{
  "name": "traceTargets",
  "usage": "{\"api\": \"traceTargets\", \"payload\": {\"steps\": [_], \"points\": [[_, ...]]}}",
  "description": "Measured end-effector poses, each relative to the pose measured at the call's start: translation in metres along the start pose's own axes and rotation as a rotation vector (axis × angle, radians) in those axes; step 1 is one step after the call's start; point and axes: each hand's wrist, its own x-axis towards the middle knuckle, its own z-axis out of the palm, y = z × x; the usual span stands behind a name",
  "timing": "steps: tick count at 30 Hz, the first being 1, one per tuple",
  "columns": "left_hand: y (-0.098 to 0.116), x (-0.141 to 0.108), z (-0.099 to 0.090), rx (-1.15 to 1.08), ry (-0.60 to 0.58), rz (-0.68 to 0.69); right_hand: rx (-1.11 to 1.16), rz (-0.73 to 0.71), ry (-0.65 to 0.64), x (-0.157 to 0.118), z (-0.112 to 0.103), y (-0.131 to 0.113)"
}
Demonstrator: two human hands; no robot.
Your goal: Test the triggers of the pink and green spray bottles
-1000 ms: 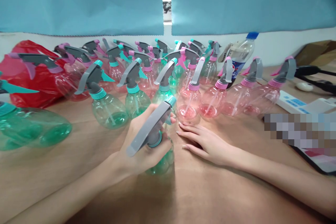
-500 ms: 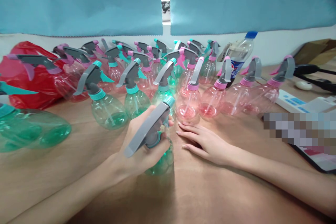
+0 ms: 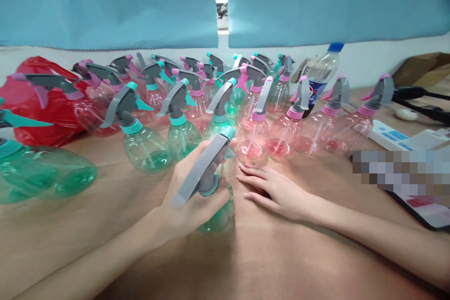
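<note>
left hand point(image 3: 197, 187) — fingers wrapped round neck of green spray bottle point(image 3: 216, 213). right hand point(image 3: 272, 192) flat on table point(image 3: 267, 262) — fingers slightly spread.

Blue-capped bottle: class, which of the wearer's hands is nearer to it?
Right. The right hand rests in front and left of the blue-capped bottle; the left hand, gripping a green spray bottle, is farther left.

1. Your left forearm point(image 3: 105, 253) reached in from the near left, its hand point(image 3: 191, 192) closed, fingers curled.
2. Your right hand point(image 3: 277, 194) lay flat, palm down, fingers extended leftward, slightly spread.
</note>
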Motion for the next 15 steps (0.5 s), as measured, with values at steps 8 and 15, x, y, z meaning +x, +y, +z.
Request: {"api": "traceTargets", "payload": {"steps": [8, 15], "points": [[-0.002, 0.0004, 0.0034, -0.12, 0.015, 0.002, -0.022, 0.009, -0.022, 0.0001, -0.0011, -0.0004], [0.0018, 0.0004, 0.0014, -0.114, 0.005, -0.026, -0.039, 0.01, -0.031, 0.0001, -0.0016, -0.0013]]}}
